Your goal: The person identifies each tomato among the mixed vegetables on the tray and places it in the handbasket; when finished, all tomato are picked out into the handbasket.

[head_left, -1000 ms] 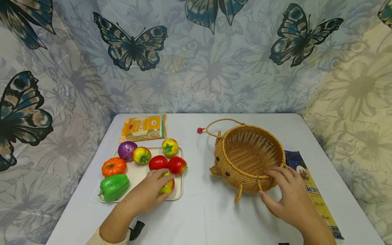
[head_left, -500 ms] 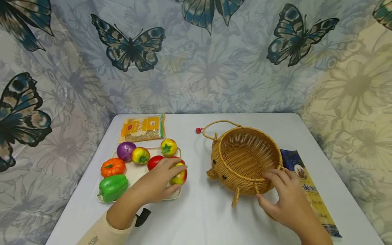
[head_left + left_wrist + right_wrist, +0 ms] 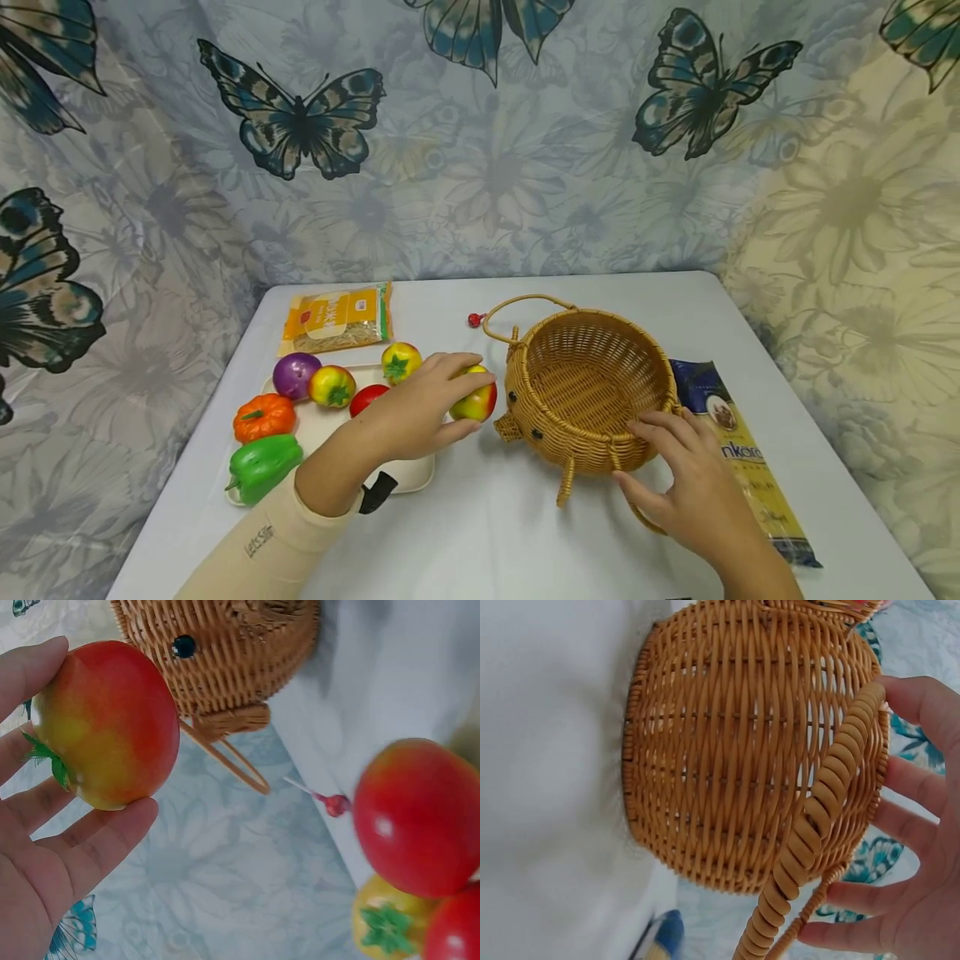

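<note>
In the head view, my left hand (image 3: 420, 408) grips a red-and-yellow fruit (image 3: 476, 402) with a green leafy cap, fingers over its top and thumb below. It hangs between the tray and the wicker basket (image 3: 558, 446), which is shaped like a pig with a snout and black eyes. The left wrist view shows the fruit (image 3: 112, 724) held at the fingertips. My right hand (image 3: 693, 483) holds the basket at its near right rim, fingers over the edge and thumb outside by the handle. Up close, the twisted handle (image 3: 810, 825) crosses the basket's side.
A cream tray (image 3: 412, 477) bears a purple vegetable (image 3: 296, 375), an orange pumpkin (image 3: 264, 417), a green bell pepper (image 3: 264, 467) and several red or yellow fruits. Behind lies an orange food packet (image 3: 337, 318). A blue-and-yellow packet (image 3: 750, 475) lies right of the basket.
My left hand has lifted the red-and-yellow fruit off the tray and carried it right towards the basket. My right hand has stayed on the basket's rim. The head view has shifted slightly.
</note>
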Demonstrator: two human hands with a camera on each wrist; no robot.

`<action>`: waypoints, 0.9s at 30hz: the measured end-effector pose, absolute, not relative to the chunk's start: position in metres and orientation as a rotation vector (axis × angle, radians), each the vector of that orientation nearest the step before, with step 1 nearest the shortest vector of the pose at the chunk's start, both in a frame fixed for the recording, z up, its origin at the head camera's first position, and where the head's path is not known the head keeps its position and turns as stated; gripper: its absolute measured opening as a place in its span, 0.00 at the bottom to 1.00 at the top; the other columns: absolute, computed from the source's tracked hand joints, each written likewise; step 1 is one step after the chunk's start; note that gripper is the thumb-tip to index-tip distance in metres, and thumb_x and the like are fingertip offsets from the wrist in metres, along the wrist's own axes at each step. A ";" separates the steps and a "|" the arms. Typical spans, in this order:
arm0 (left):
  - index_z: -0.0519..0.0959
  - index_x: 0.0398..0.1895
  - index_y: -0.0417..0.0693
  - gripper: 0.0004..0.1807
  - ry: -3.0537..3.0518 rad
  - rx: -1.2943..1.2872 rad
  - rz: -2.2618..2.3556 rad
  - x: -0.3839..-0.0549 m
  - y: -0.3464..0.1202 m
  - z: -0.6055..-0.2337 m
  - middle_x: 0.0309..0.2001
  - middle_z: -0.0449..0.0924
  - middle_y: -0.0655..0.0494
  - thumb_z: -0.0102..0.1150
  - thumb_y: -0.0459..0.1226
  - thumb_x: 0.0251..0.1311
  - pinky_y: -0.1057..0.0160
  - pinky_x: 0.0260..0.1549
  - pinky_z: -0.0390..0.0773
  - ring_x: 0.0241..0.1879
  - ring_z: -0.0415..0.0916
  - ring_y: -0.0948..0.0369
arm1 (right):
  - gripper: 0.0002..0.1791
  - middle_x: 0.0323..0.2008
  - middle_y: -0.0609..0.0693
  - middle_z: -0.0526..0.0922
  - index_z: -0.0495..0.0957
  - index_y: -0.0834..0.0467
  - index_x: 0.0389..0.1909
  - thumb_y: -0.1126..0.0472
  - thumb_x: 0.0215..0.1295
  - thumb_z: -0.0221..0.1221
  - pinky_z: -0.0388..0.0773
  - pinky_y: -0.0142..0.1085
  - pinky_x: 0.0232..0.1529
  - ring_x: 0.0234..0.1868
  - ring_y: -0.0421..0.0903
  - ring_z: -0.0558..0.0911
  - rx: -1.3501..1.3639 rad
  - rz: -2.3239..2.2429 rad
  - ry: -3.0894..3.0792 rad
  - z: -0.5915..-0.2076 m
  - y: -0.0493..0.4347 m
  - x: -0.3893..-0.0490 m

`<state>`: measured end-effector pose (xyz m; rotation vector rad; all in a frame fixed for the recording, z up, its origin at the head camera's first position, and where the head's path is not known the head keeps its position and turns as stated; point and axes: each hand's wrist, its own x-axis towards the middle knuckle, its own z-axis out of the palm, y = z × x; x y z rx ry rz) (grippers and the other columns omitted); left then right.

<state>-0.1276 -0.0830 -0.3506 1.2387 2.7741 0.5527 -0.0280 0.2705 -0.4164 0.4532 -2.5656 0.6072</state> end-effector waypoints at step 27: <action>0.72 0.72 0.57 0.30 2.673 1.455 0.595 -0.176 -0.005 -0.328 0.73 0.65 0.50 0.64 0.49 0.68 0.51 0.62 0.75 0.69 0.64 0.49 | 0.33 0.56 0.55 0.81 0.84 0.56 0.53 0.55 0.41 0.80 0.58 0.68 0.70 0.64 0.73 0.70 0.409 0.649 -2.556 -0.416 0.270 -0.026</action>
